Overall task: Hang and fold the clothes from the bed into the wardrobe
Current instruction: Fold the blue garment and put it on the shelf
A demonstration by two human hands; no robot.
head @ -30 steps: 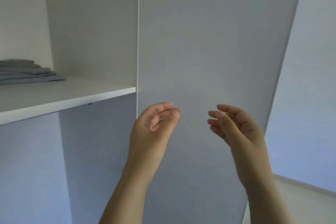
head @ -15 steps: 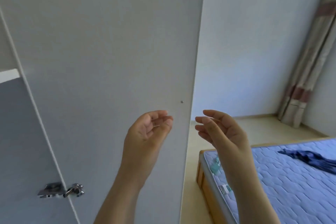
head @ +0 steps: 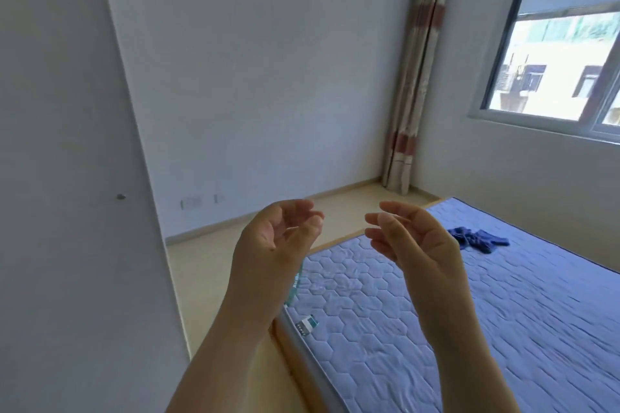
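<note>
A crumpled dark blue garment [head: 478, 237] lies on the blue quilted mattress of the bed [head: 503, 312], toward its far side. My left hand [head: 271, 245] and my right hand [head: 412, 241] are raised in front of me, palms facing each other, fingers loosely curled and holding nothing. Both hands are well short of the garment. The open white wardrobe door [head: 67, 178] fills the left of the view; the wardrobe's inside is out of sight.
A wooden bed frame edge [head: 295, 369] runs along the near side of the mattress. Bare pale floor [head: 214, 251] lies between the door and the bed. A striped curtain [head: 416, 77] hangs in the far corner beside a window [head: 563, 43].
The view has swung right, from the wardrobe shelf with folded grey clothes, past the door, to the bed and window. Both hands keep the same empty, raised pose.
</note>
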